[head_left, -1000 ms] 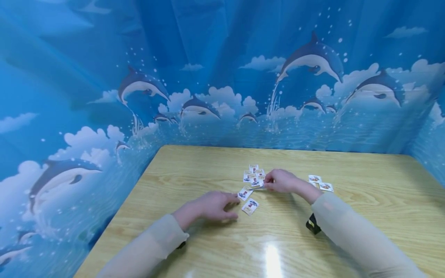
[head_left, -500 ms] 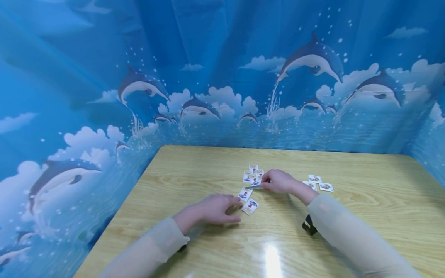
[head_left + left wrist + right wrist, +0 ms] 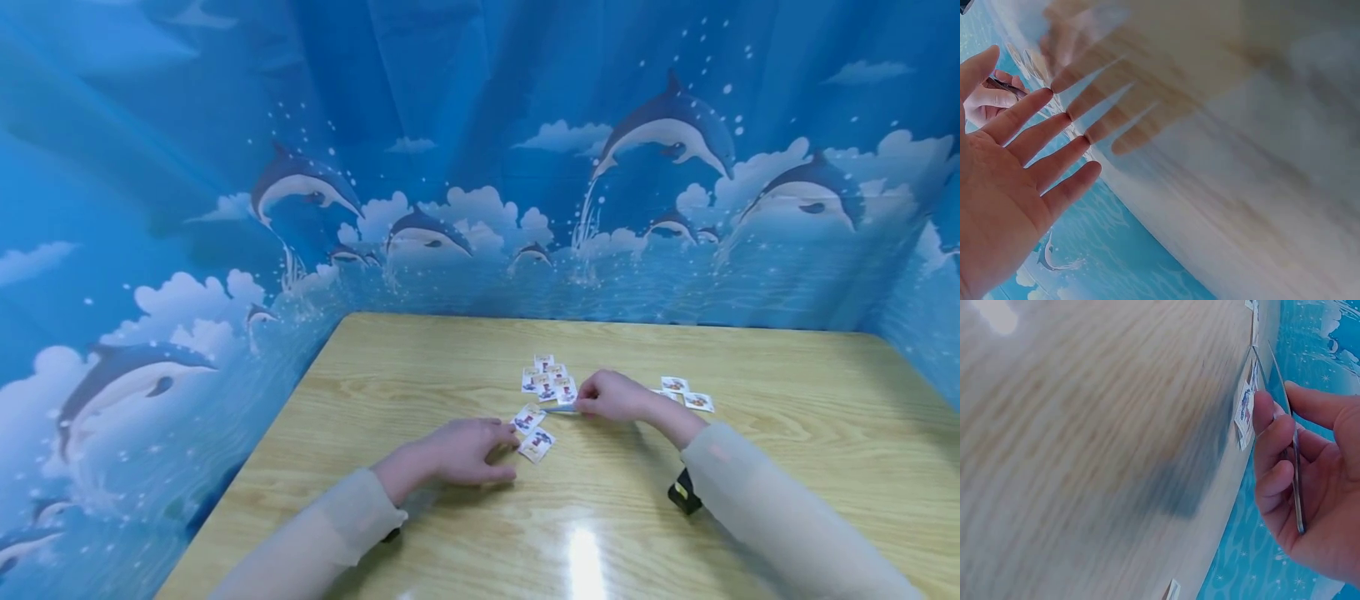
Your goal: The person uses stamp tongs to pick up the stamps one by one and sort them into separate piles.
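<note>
Metal tweezers (image 3: 1296,456) sit in my right hand (image 3: 617,396), pinched between thumb and fingers. In the right wrist view their two tips are spread apart, close over the table. The head view shows the tips at the right edge of a small printed card (image 3: 528,418). A second card (image 3: 537,445) lies just nearer to me. My left hand (image 3: 468,450) is beside these two cards, fingers extended, fingertips right at their left edges. In the left wrist view the left hand's palm (image 3: 1004,200) faces the camera and holds nothing.
Beyond the tweezers lies a cluster of several similar cards (image 3: 546,382), some overlapping. More cards (image 3: 698,402) with an orange print lie to the right, partly behind the right wrist. The wooden table (image 3: 420,358) ends at a blue dolphin curtain (image 3: 465,167).
The tweezers moved left over the upper card, then back right to its edge. My left hand shifted slightly right toward the cards. The view has shifted a little.
</note>
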Demonstrator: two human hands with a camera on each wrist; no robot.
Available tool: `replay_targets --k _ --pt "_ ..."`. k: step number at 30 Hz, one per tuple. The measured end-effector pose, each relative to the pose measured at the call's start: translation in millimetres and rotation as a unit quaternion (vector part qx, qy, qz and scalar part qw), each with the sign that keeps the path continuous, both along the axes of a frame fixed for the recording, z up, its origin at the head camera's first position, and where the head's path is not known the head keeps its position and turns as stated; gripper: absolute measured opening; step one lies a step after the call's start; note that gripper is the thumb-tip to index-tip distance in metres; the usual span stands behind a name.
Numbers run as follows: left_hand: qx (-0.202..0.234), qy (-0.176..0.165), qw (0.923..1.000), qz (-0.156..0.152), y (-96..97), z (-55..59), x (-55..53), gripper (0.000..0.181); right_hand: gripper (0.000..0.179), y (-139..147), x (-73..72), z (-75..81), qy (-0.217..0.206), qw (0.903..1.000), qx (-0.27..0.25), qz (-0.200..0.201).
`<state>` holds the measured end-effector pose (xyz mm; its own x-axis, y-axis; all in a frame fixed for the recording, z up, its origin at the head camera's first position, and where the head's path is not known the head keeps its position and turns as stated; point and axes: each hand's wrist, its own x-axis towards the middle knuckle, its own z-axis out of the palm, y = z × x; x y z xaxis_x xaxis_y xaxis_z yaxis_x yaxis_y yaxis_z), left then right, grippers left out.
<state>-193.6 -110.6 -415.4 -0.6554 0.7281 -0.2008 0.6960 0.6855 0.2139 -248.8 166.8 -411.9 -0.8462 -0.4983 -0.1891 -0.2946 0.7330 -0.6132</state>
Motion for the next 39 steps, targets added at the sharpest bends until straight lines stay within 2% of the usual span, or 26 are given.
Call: replay_targets --k 4,8,13,21,26,32,39 --pt "-0.001 0.002 1.0000 0.000 0.0 2.0 1.4 0.056 0.018 -1.2 1.0 -1.5 -0.004 0.9999 -0.009 -0.001" --pt "-0.001 0.000 1.0000 0.002 -0.1 2.2 1.6 0.056 0.017 -5.4 0.9 -2.2 0.016 0.9998 -0.011 0.002" --pt "0.000 0.000 1.0000 0.003 -0.9 0.5 0.4 0.056 0.017 -14.2 -1.8 -1.9 0.053 0.9985 0.015 0.001" --pt "0.005 0.001 1.0000 0.000 -2.6 -3.0 -3.1 0.055 0.018 -27.2 -6.0 1.3 0.080 0.9955 0.049 0.011" --pt "0.005 0.000 1.0000 0.000 -2.0 -3.1 -3.0 0.056 0.019 -26.2 -5.8 5.7 0.062 0.9969 0.048 -0.005" --pt "0.002 -0.004 1.0000 0.006 -0.5 -1.2 -1.0 0.057 0.021 -9.2 -1.5 12.0 0.021 0.9989 0.023 -0.035" --pt "0.001 -0.003 1.0000 0.007 0.2 0.6 0.4 0.057 0.022 1.1 11.2 8.1 -0.015 0.9997 0.004 -0.019"
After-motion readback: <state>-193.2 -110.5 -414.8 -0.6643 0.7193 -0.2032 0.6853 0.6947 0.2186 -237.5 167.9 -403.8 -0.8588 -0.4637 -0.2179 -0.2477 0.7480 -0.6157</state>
